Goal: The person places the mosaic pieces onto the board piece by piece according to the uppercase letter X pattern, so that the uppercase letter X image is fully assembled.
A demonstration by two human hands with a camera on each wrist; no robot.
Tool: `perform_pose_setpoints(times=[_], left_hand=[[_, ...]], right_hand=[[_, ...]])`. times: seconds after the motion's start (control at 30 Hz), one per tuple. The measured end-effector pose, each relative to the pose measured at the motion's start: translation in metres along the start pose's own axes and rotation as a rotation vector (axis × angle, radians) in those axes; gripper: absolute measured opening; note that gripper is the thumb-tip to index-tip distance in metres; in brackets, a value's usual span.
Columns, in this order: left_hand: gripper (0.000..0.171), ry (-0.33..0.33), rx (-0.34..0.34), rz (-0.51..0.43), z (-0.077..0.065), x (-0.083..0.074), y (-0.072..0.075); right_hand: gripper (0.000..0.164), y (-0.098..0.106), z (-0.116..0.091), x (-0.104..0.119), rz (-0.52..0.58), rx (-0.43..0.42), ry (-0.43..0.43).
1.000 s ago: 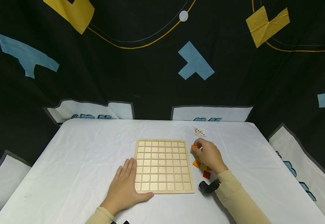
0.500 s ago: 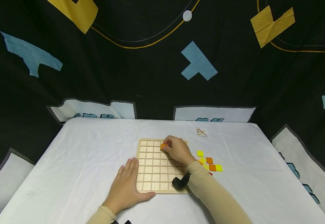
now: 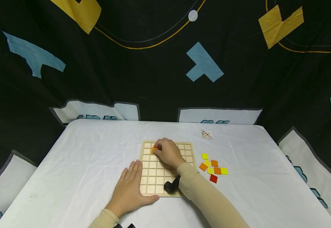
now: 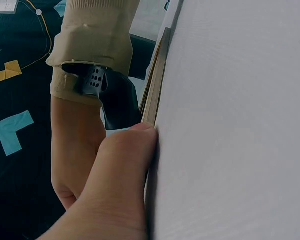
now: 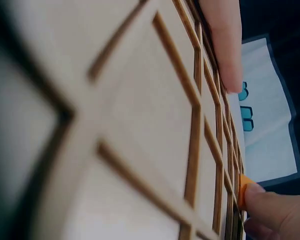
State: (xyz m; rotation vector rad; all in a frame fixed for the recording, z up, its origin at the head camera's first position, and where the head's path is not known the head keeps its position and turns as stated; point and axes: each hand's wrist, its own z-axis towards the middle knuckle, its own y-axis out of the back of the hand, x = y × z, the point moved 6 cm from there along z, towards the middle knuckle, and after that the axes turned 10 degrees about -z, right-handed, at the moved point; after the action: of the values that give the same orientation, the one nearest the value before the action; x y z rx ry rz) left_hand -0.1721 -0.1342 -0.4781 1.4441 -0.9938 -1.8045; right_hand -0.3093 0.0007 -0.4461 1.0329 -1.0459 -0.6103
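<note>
A square wooden board (image 3: 152, 172) divided by thin ridges into small cells lies on the white table. My left hand (image 3: 127, 190) lies flat against its near left corner, straight fingers along the left side and thumb at the front edge. In the left wrist view the thumb (image 4: 122, 170) touches the board's side (image 4: 157, 75). My right hand (image 3: 169, 154) reaches over the board and pinches an orange square tile (image 3: 153, 150) between thumb and finger, over the cells of the far left part. The right wrist view shows this orange tile (image 5: 243, 192) close against the grid.
Right of the board lie loose tiles: yellow (image 3: 204, 156), orange (image 3: 217, 171) and a red tile (image 3: 213, 179). A small card with a coloured grid (image 3: 207, 134) lies beyond them. A black wrist device (image 3: 171, 186) hangs below the right wrist over the board.
My right hand has picked an orange tile from the loose ones and carried it left across the board to the far left cells. The left hand keeps its place at the board.
</note>
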Motion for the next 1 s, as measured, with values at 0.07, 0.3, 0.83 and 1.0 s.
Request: perform_pose_setpoints(times=[0.07,0.3,0.83,1.0], left_hand=[[0.137,-0.002,-0.001,0.0,0.0,0.0,0.0],[0.135,-0.014,-0.01,0.011,-0.002,-0.003,0.001],[0.136,0.009,0.001,0.001,-0.001,-0.001,-0.002],[0.135,0.002,0.004,0.0,-0.002,-0.002,-0.001]], right_hand=[[0.014,0.0,0.0,0.002,-0.031,-0.002,0.015],[0.015,0.003,-0.008,0.004,-0.151,0.038,0.059],[0.03,0.057,-0.056,-0.05,-0.151,0.112,0.008],[0.032,0.074,-0.077,-0.086,-0.198,0.094,-0.072]])
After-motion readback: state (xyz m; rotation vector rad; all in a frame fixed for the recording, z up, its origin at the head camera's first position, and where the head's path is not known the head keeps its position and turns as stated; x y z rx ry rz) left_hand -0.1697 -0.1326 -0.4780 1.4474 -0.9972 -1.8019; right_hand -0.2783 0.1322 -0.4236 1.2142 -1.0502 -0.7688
